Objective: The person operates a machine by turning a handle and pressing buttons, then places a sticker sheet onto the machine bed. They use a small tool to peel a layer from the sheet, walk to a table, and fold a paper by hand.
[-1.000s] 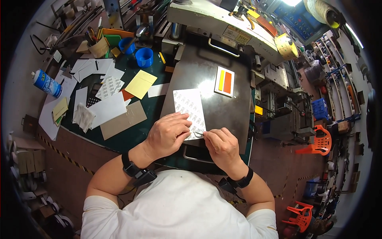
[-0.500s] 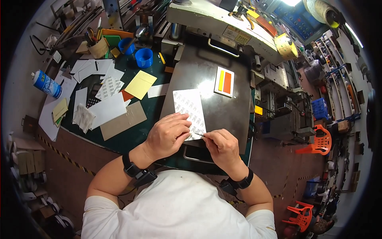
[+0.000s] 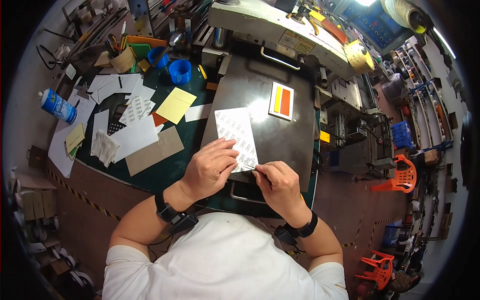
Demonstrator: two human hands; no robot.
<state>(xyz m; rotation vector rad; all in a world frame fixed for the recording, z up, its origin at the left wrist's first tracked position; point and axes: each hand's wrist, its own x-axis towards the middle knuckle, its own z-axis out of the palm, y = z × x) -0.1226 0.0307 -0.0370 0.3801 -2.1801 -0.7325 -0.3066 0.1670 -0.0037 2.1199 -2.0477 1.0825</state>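
A white sheet printed with a repeated grey pattern (image 3: 236,125) lies over the near part of a dark metal plate (image 3: 225,95). My left hand (image 3: 210,166) grips the lower left edge of this sheet, its fingers bent over the top. At the lower right corner, my right hand (image 3: 279,184) pinches a thin, pointed metal tool (image 3: 249,166), whose tip lies against the sheet. Its exact kind is too small to make out. Farther right on the plate rests a white-framed panel with yellow and red stripes (image 3: 282,101).
A press-like machine (image 3: 270,27) stands behind the plate, with a metal handle (image 3: 280,60) at the plate's far edge. Left on the green table are loose papers (image 3: 135,137), a yellow card (image 3: 176,105), blue cups (image 3: 180,72) and a spray can (image 3: 58,105). Orange chairs (image 3: 402,175) stand right.
The patterned sheet has shifted slightly away from me and to the left. The tool's tip has moved a little farther over the sheet. Both hands stay almost in place.
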